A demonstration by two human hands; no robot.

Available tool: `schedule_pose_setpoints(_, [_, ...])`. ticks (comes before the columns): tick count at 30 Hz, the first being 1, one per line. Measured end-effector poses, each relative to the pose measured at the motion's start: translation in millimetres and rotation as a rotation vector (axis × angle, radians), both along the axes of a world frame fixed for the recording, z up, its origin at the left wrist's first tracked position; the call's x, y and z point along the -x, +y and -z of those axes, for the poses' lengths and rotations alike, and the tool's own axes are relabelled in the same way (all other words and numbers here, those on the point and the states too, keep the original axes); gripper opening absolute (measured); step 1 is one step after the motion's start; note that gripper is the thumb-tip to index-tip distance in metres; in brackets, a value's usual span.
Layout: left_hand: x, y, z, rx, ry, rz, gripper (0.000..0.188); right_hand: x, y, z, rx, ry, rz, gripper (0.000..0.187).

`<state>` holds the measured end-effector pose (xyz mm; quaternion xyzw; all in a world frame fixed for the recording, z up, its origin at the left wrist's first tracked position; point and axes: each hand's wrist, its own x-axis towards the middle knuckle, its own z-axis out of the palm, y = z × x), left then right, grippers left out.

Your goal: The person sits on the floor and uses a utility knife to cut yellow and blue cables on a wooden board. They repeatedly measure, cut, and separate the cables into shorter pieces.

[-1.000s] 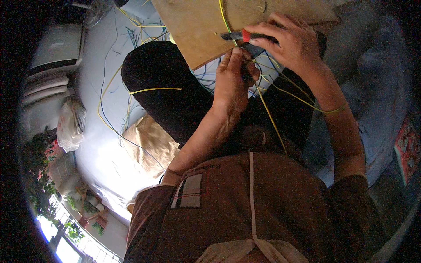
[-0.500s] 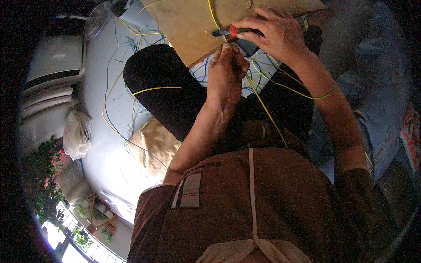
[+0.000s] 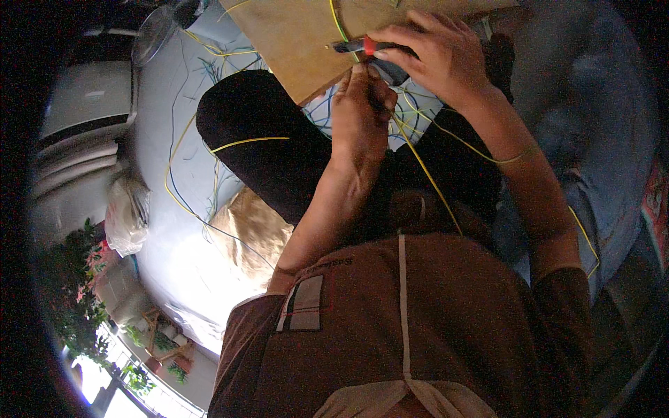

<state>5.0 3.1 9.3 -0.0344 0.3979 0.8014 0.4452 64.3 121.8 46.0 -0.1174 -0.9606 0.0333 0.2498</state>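
Observation:
My right hand [image 3: 439, 59] is closed around a pair of pliers [image 3: 369, 46] with red and black handles. Their dark jaws lie across a yellow-green wire [image 3: 339, 24] over a brown board [image 3: 286, 49]. Just below the jaws, at the board's near edge, my left hand [image 3: 361, 104] pinches that wire between thumb and fingers. Another yellow wire [image 3: 425, 167] runs from beside my left hand down to my shirt. Whether the jaws are closed on the wire is too small to tell.
Loose yellow and blue wires [image 3: 226, 66] lie on the pale floor left of my dark-clothed knee [image 3: 251, 111]. More strands sit between my legs. A brown sheet [image 3: 254, 230] is by my left elbow, a clear plastic bag [image 3: 129, 216] farther left. Blue cloth [image 3: 592, 160] spreads at the right.
Both hands stay at the wire, with the pliers shifted slightly upward. More of a yellow wire shows beside my right elbow.

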Motion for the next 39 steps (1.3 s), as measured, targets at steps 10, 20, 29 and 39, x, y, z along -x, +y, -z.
schedule_pose_setpoints(10, [8,-7,-1,-0.041,-0.089,0.009,0.017,-1,2,-7,0.177,-0.097,0.009,0.022])
schedule_pose_setpoints(20, [4,-2,5,-0.100,-0.108,-0.043,0.018,-4,2,0,-0.149,0.006,-0.001,0.027])
schedule_pose_setpoints(29, [2,-7,9,-0.121,-0.014,0.021,0.014,-8,-4,-6,0.134,-0.049,0.063,0.022])
schedule_pose_setpoints(39, [1,-8,1,-0.030,-0.053,-0.021,0.017,-2,-6,6,0.096,0.089,0.031,0.020])
